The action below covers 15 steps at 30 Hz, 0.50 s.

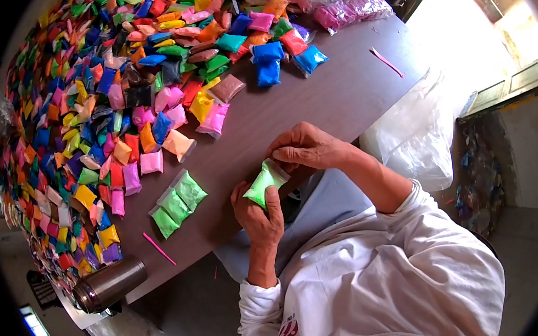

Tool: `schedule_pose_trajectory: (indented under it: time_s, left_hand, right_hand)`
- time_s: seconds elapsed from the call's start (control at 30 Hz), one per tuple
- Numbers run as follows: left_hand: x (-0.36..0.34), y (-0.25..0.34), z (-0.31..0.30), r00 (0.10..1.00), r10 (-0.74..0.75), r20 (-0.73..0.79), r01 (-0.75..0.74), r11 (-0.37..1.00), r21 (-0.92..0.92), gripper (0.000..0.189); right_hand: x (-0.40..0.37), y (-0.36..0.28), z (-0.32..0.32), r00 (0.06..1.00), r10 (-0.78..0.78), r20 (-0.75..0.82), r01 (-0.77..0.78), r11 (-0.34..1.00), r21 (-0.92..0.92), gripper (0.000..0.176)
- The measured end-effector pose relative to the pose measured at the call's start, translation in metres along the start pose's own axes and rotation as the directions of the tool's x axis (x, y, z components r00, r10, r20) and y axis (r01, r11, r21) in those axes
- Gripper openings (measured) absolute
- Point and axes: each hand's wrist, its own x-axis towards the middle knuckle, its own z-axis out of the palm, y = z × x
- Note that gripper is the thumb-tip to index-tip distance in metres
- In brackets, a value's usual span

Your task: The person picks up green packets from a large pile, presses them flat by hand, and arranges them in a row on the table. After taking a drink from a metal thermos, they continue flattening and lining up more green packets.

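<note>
My left hand (257, 216) holds a small bag of light green powder (263, 186) from below, thumb pressed on its front. My right hand (305, 146) pinches the bag's top edge. Both hands hover at the near edge of the dark brown table (314, 101). Just left of my hands, three similar green bags (177, 203) lie side by side on the table.
A huge heap of small coloured bags (117, 85) covers the table's far side. Pink strips (159, 248) (387, 62) lie on the tabletop. A metal flask (110, 283) lies at the table's corner. Clear plastic bags (418, 137) sit beside the table on the right.
</note>
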Motion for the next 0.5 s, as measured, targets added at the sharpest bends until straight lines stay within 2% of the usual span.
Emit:
schedule_pose_trajectory:
  time_s: [0.17, 0.23, 0.33, 0.47, 0.5]
  left_hand:
    - [0.0015, 0.0008, -0.0006, 1.000, -0.003, 0.007, 0.003, 1.000, -0.017, 0.034]
    - [0.0015, 0.0005, 0.0000, 1.000, 0.005, 0.002, -0.005, 1.000, -0.013, 0.034]
    - [0.0025, 0.0025, -0.0004, 1.000, 0.013, -0.001, -0.013, 1.000, -0.007, 0.034]
    - [0.0026, 0.0016, -0.0010, 1.000, 0.019, 0.004, -0.019, 1.000, -0.001, 0.034]
    - [0.0025, 0.0015, -0.0013, 1.000, 0.018, 0.010, -0.018, 1.000, 0.003, 0.034]
  right_hand:
    - [-0.0030, 0.0045, 0.0010, 1.000, 0.017, -0.011, -0.018, 1.000, -0.017, 0.032]
    - [-0.0043, 0.0069, 0.0006, 0.999, -0.051, -0.012, 0.050, 0.997, -0.060, 0.032]
    - [-0.0056, 0.0036, 0.0015, 1.000, -0.029, -0.005, 0.029, 0.997, -0.071, 0.034]
    - [-0.0053, 0.0038, 0.0039, 0.999, -0.036, -0.005, 0.036, 0.997, -0.061, 0.034]
    - [-0.0055, 0.0042, 0.0048, 1.000, 0.006, -0.021, -0.006, 1.000, -0.005, 0.034]
